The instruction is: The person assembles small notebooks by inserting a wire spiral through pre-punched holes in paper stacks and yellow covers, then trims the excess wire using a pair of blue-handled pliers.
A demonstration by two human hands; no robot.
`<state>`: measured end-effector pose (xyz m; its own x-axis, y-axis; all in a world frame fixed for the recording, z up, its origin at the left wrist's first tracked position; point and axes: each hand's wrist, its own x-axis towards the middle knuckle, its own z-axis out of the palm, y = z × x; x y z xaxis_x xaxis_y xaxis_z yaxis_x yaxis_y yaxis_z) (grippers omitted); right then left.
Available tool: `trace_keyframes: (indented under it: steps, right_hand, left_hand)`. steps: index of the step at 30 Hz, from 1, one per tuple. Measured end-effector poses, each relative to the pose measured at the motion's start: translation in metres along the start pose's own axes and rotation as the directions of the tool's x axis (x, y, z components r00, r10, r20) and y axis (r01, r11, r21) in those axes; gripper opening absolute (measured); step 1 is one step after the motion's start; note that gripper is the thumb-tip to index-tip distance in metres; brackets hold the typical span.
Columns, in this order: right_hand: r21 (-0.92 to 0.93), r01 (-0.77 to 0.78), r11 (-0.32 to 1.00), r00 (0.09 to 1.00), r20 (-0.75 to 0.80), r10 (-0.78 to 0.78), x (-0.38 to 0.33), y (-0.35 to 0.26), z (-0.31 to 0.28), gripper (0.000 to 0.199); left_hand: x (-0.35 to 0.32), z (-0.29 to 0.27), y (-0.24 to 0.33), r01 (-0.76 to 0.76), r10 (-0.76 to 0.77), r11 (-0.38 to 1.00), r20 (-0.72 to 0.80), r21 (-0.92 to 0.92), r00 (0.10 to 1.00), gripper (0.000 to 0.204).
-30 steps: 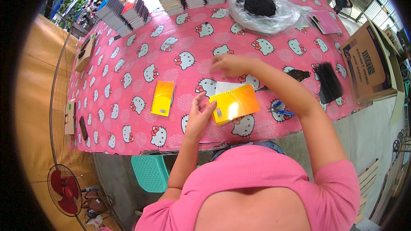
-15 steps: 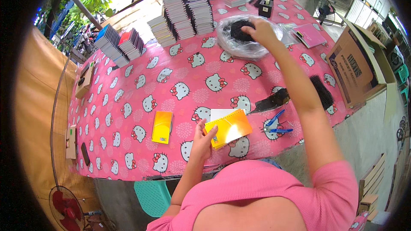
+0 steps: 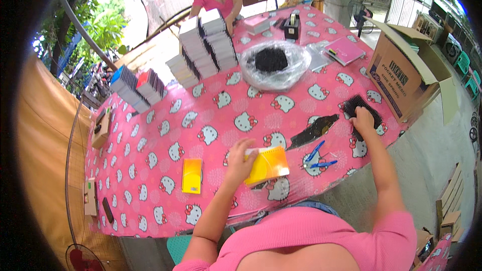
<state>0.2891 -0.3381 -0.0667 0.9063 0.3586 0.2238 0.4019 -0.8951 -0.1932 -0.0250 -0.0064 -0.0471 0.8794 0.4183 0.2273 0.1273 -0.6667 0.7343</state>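
Observation:
My left hand [image 3: 240,161] is closed around the left end of a small stack of yellow-orange notepads [image 3: 267,166], with a row of punched holes along the top edge. The stack rests at the table's near side. My right hand [image 3: 363,120] reaches into a dark pile of black binding coils [image 3: 369,109] on the right, its fingers pinched together on them. How many coils it grips is hidden. Blue-handled pliers [image 3: 321,156] lie with their handles spread between my hands. Another yellow notepad [image 3: 192,175] lies flat to the left.
A clear plastic bag [image 3: 296,70] holds more black coils. Tall notepad stacks [image 3: 201,50] stand at the back, with shorter blue and red-topped stacks [image 3: 135,90] leftward. A cardboard box [image 3: 401,75], tape dispenser [image 3: 291,26] and pink notebook [image 3: 345,50] are rightward. A co-worker [image 3: 221,0] is across the table.
My right hand has left the coils in the plastic bag and come nearer, onto the pile at the right. My left hand keeps the notepads, its fingers now over their top. The view has tilted up.

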Motion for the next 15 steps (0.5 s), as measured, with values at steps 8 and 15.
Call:
trace_keyframes:
  steps: [8,15]
  right_hand:
    - [-0.014,0.004,1.0,0.998,0.061,-0.003,0.002,-0.009,-0.004,0.024]
    - [0.01,-0.046,0.999,0.996,0.081,0.045,0.008,0.001,0.004,0.024]
  left_hand:
    - [0.048,0.006,0.03,0.086,-0.186,0.971,0.482,0.224,0.856,0.03]
    - [0.028,0.006,0.027,-0.108,0.079,0.977,0.158,0.181,0.984,0.03]
